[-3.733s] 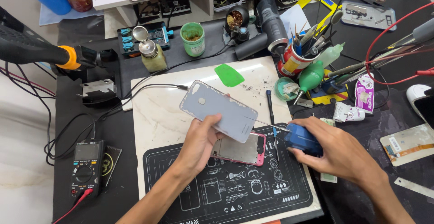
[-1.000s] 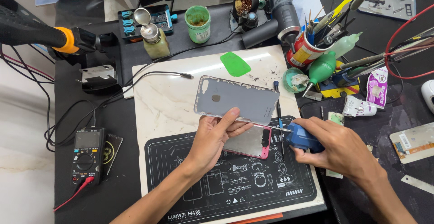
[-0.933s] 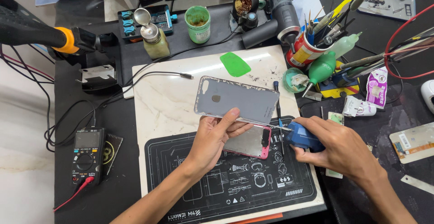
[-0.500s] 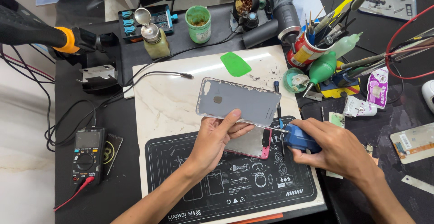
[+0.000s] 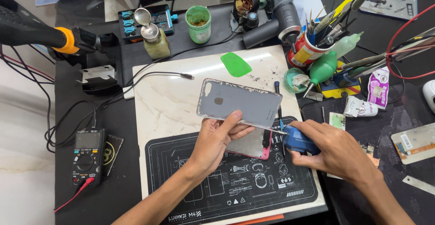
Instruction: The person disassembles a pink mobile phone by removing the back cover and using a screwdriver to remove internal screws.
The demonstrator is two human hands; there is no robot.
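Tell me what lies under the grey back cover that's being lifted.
Under the grey back cover, held up by the left hand, a pink-edged phone body shows partly on the black mat. Its upper part and insides are covered.

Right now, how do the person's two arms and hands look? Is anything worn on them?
Both arms are bare up to the picture's lower edge: no sleeves show. The left hand and the right hand wear no gloves, and I see no ring, watch or wrist strap on either. The fingernails are short and plain. No cable or marking is on the arms.
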